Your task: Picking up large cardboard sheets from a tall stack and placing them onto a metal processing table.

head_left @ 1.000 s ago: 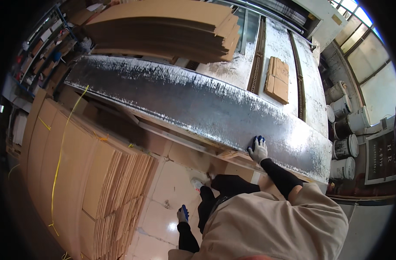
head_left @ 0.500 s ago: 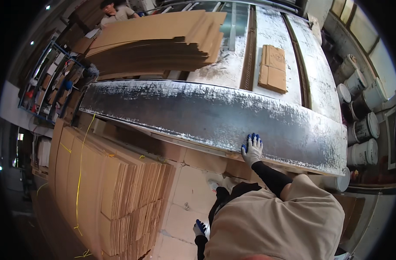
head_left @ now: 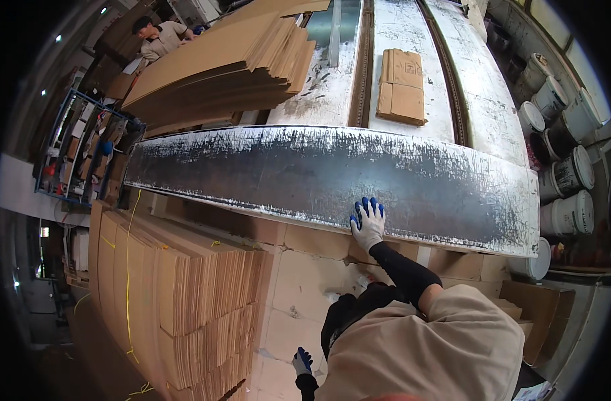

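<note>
My right hand (head_left: 368,224), in a white glove with blue fingertips, lies spread flat on the near edge of a long dark metal tabletop (head_left: 252,170) with worn white patches. It holds nothing. My left hand (head_left: 303,361), gloved the same way, hangs low at my side over the tiled floor (head_left: 292,311), next to a tall stack of cardboard sheets (head_left: 205,287). Its fingers look loosely stretched, with nothing visible in them. Beyond the tabletop, a folded cardboard piece (head_left: 401,87) rests on a whitened panel.
A pile of large cardboard sheets (head_left: 205,67) lies on the far left of the table, with another person (head_left: 162,40) behind it. Several white buckets (head_left: 566,214) line the right wall. A blue rack (head_left: 78,147) stands at left. Yellow straps (head_left: 127,287) bind the near stack.
My right hand has slid left along the tabletop edge. My view and body have shifted a little. The person at the back now leans further over the cardboard pile, arm stretched out.
</note>
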A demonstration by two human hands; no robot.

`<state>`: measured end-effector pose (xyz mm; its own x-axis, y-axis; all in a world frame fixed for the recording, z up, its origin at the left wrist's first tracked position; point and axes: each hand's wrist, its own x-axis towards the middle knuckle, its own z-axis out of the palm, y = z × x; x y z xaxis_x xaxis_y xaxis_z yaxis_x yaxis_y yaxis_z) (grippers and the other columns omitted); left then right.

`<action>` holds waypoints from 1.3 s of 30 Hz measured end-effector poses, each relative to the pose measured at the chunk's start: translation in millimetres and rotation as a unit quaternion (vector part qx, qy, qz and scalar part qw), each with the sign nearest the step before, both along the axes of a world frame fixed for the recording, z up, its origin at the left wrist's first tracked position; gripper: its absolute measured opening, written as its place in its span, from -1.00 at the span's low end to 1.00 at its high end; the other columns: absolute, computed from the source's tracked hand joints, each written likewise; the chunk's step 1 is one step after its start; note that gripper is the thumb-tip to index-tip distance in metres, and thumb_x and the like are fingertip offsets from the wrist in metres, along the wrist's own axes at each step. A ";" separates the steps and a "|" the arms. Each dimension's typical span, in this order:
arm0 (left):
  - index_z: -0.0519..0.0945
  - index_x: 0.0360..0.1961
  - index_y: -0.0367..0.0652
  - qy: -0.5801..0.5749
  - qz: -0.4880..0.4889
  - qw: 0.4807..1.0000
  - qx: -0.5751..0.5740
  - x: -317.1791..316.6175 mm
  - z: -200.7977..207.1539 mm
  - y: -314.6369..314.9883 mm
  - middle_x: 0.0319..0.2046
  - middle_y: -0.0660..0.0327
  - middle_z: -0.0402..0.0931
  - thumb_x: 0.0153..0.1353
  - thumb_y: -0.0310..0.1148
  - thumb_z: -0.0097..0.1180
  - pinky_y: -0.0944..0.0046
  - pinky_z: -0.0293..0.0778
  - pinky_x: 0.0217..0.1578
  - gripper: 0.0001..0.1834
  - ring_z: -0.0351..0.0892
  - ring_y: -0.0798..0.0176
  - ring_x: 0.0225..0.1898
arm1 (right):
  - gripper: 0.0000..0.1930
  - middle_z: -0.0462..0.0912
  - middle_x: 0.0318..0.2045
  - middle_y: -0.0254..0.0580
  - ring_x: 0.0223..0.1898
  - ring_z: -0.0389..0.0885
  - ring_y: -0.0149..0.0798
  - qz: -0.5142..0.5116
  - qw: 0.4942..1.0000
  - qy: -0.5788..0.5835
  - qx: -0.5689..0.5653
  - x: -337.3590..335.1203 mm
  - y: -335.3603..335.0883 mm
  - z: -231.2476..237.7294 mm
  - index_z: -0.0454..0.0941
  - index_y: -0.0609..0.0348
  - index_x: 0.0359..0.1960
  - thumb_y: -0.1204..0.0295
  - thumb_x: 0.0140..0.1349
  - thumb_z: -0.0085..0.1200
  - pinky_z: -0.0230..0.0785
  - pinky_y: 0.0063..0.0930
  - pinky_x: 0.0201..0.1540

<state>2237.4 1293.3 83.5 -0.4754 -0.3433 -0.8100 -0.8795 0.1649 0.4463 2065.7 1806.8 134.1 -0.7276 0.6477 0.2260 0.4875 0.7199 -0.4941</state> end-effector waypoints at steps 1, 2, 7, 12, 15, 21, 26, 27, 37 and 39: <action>0.36 0.03 -0.24 0.010 0.008 1.000 -0.001 0.7 -1.7 -1.3 -0.14 0.01 0.47 0.13 0.01 -0.01 0.11 0.43 -0.32 -0.42 0.50 0.08 -0.24 | -0.49 0.23 0.18 -0.04 0.26 0.05 0.03 0.000 1.000 0.000 0.001 0.2 0.6 1.0 0.35 0.03 0.07 0.19 0.04 0.00 -0.20 -0.01 0.26; 0.35 0.03 -0.24 0.017 0.017 1.000 -0.001 0.2 -0.2 0.7 -0.14 0.02 0.47 0.14 0.01 -0.01 0.11 0.43 -0.32 -0.42 0.50 0.08 -0.24 | -0.49 0.23 0.18 -0.04 0.25 0.05 0.03 0.001 1.000 -0.003 0.003 0.1 2.8 -0.7 0.35 0.03 0.07 0.19 0.04 0.00 -0.20 -0.01 0.26; 0.35 0.04 -0.22 0.032 0.032 0.999 0.008 27.2 0.7 0.5 -0.12 0.01 0.46 0.12 0.03 0.01 0.05 0.42 -0.24 -0.39 0.49 0.04 -0.20 | -0.47 0.19 0.20 -0.02 0.25 0.04 0.09 -0.002 0.999 -0.029 0.012 -1.0 3.2 -5.3 0.33 0.02 0.09 0.15 0.05 -0.01 -0.24 0.00 0.27; 0.46 -0.15 -0.16 0.062 0.172 0.983 0.012 114.8 -28.1 -38.0 -0.32 0.13 0.50 0.11 -0.01 0.06 0.21 0.43 -0.51 -0.55 0.52 0.19 -0.41 | -0.42 0.17 0.22 -0.03 0.26 0.04 0.09 0.059 0.994 -0.076 0.049 -6.1 -13.8 -12.2 0.28 0.00 0.13 0.10 0.05 0.01 -0.24 -0.02 0.28; 0.46 -0.46 -0.13 0.083 0.215 0.972 0.038 172.4 -41.4 -56.3 -0.67 0.30 0.40 0.13 -0.04 0.06 0.40 0.29 -0.74 -0.66 0.33 0.40 -0.75 | -0.41 0.44 0.00 -0.06 0.09 0.31 -0.02 0.130 0.975 -0.050 0.174 0.6 -3.8 -18.3 0.43 0.11 -0.01 0.13 -0.12 0.20 0.09 -0.19 0.17; 0.57 -0.26 -0.26 -0.079 0.195 0.977 -0.044 270.6 -27.0 -71.6 -0.29 -0.09 0.55 0.13 0.15 -0.17 0.08 0.39 -0.20 -0.38 0.50 -0.05 -0.15 | -0.62 0.49 -0.09 0.02 -0.09 0.47 -0.14 0.295 0.944 0.053 -0.139 12.4 -44.3 -61.2 0.36 0.36 0.00 0.32 0.26 -0.10 0.29 -0.33 0.00; 0.58 -0.39 -0.27 -0.028 0.295 0.952 -0.080 342.8 -43.6 -64.8 -0.46 -0.05 0.55 0.11 0.16 -0.16 0.09 0.37 -0.26 -0.38 0.53 -0.08 -0.29 | -0.62 0.48 -0.10 -0.04 -0.08 0.46 -0.21 0.475 0.783 -0.330 -0.231 20.6 -170.7 -131.3 0.34 0.37 0.03 0.30 0.32 -0.20 0.31 -0.35 0.02; 0.58 -0.42 -0.27 -0.012 0.315 0.946 -0.071 351.2 -36.3 -67.2 -0.47 -0.06 0.55 0.11 0.16 -0.16 0.09 0.37 -0.26 -0.38 0.53 -0.09 -0.30 | -0.62 0.48 -0.10 0.01 -0.08 0.46 -0.15 0.550 0.700 -0.340 -0.303 29.7 -193.1 -152.0 0.35 0.34 0.01 0.29 0.30 -0.18 0.30 -0.29 0.01; 0.56 -0.44 -0.26 0.054 0.530 0.838 -0.121 437.0 1.3 -151.0 -0.49 -0.05 0.53 0.12 0.12 -0.13 0.09 0.36 -0.30 -0.43 0.52 -0.07 -0.32 | -0.75 0.50 -0.40 -0.01 -0.33 0.53 -0.05 0.868 0.363 -0.338 0.039 61.7 -478.9 -208.4 0.39 0.25 -0.31 0.30 0.11 -0.02 0.37 -0.24 -0.27; 0.54 -0.49 -0.27 0.011 0.618 0.775 -0.133 473.8 -33.4 -115.1 -0.53 -0.03 0.52 0.16 0.08 -0.15 0.07 0.35 -0.33 -0.45 0.52 -0.08 -0.36 | -0.77 0.51 -0.45 -0.05 -0.38 0.54 -0.07 0.867 0.329 -0.375 -0.007 58.9 -561.6 -222.2 0.39 0.24 -0.36 0.30 0.09 0.00 0.39 -0.25 -0.33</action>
